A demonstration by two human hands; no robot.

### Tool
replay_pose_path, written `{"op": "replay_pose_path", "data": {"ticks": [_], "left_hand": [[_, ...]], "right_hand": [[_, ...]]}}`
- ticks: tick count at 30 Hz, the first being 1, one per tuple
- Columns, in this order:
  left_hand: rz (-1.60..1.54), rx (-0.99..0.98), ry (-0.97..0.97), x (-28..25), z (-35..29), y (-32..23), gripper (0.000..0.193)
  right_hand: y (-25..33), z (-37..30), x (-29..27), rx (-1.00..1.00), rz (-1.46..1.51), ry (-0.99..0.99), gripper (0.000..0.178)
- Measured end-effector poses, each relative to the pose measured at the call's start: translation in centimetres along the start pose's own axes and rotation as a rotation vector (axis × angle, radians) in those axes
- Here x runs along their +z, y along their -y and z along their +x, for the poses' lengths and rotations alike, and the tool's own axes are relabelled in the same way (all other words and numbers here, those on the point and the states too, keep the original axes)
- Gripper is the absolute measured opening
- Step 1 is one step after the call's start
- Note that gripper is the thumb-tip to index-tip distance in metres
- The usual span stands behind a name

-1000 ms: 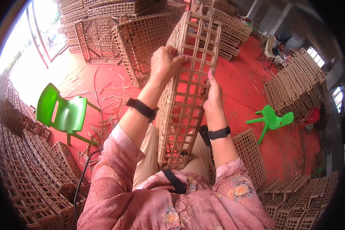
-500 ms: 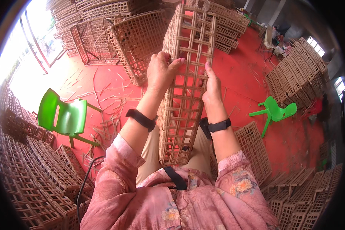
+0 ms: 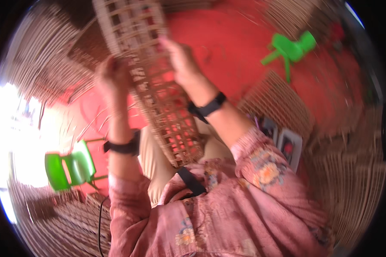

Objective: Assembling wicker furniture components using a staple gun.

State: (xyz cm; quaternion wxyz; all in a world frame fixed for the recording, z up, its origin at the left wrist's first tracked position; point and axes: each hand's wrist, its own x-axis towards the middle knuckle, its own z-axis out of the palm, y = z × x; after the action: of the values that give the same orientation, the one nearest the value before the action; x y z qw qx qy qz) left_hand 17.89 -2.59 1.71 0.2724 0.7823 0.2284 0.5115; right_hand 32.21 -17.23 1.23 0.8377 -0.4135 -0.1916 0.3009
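A long woven wicker basket (image 3: pixel 152 77) stands tilted before me, its narrow openwork side facing up. The near end rests between my thighs, and the far end runs out past the top edge of the view. My left hand (image 3: pixel 111 79), smeared by motion, is closed at the basket's left edge. Against the right edge my right hand (image 3: pixel 182 62) grips it, thumb on top and the other fingers hidden behind the weave.
One green plastic chair (image 3: pixel 70 167) stands at the left, another green chair (image 3: pixel 291 47) at the far right. A wicker panel (image 3: pixel 276 103) and a pale tray (image 3: pixel 290 147) lie by my right side. Woven pieces are stacked around the red floor (image 3: pixel 227 47).
The view has swung, and the basket's far end now leans left instead of nearly straight ahead. Both hands have moved left with it. The tray beside me has come into sight.
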Motion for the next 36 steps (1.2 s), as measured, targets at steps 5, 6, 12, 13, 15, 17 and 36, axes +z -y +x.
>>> {"op": "replay_pose_path", "data": {"ticks": [5,6,12,13,15,17,36], "left_hand": [[-0.366,-0.209,0.087,-1.0,-2.3,-2.2,0.032],[-0.333,-0.266,0.038,-0.3,-2.9,-1.8,0.035],[-0.17,-0.383,0.052,0.4,-4.2,-5.4,0.046],[-0.1,-0.358,0.007,0.0,-4.1,-6.4,0.037],[-0.163,-0.325,0.001,-1.8,-4.0,-5.7,0.03],[-0.134,-0.256,-0.059,-0.7,-4.5,-4.9,0.021],[-0.417,-0.289,-0.087,1.6,-6.7,-2.7,0.031]], "right_hand": [[0.5,-6.5,-7.1,-0.346,-0.398,-0.128,0.044],[-0.7,-7.8,-11.0,-0.27,-0.446,-0.285,0.044],[-8.5,-19.3,-41.5,0.025,-1.297,-0.941,0.037],[-8.4,-21.2,-42.6,0.025,-1.612,-0.933,0.042],[-7.6,-22.5,-42.3,0.297,-1.705,-0.921,0.044],[-10.2,-30.0,-55.3,-0.023,-2.199,-0.679,0.044],[-1.6,-26.8,-53.7,0.267,-0.816,-1.03,0.046]]}}
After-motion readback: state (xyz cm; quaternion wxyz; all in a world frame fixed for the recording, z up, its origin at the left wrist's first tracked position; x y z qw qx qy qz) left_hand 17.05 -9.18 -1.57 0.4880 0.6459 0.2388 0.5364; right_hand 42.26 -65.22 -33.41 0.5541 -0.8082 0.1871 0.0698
